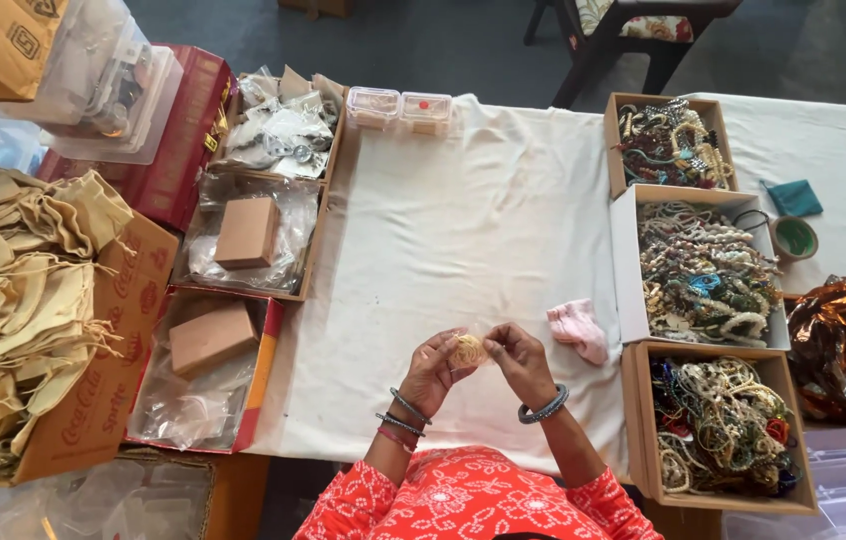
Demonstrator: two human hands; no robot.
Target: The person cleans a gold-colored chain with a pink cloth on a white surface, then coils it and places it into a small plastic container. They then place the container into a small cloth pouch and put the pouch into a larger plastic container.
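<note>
Head view: two hands, left hand [433,368] and right hand [520,360], pinch one pale jewellery piece [466,350]; three jewellery boxes [705,272] alongside.

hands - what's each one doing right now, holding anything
Left hand: closed on a small gold coil.
Right hand: fingers pinching the same coil.

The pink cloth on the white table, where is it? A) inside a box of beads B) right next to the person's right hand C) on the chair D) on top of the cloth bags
B: the pink cloth lies on the white table just beside the right hand, outside the bead boxes.
</note>
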